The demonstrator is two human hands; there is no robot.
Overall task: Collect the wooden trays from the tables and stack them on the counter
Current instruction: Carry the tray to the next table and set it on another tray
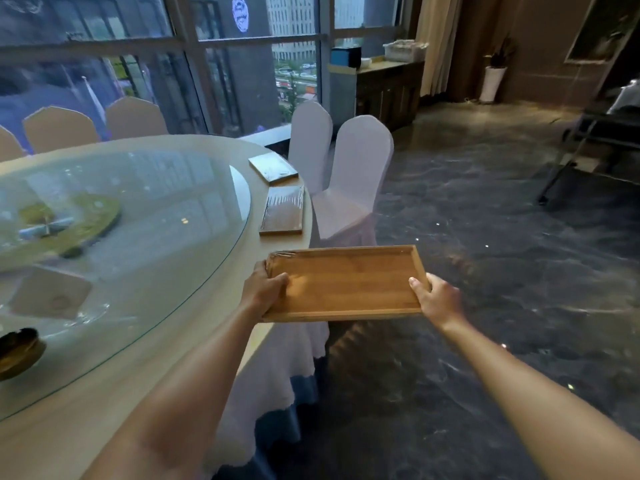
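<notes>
I hold a wooden tray (346, 282) level in the air just off the right edge of the round table (214, 334). My left hand (265, 289) grips its left short side, my right hand (436, 299) its right short side. Two more wooden trays lie on the table's rim beyond it: a nearer one (282, 211) and a farther one (273, 168), both shiny with window glare. The dark wooden counter (388, 88) stands far off by the window, near the curtain.
A glass turntable (114, 237) covers most of the table. Two white-covered chairs (349, 174) stand right of the table, just beyond the held tray; tan chairs line the far side. Dark glossy floor (485, 237) stretches toward the counter. A metal cart (588, 143) stands at right.
</notes>
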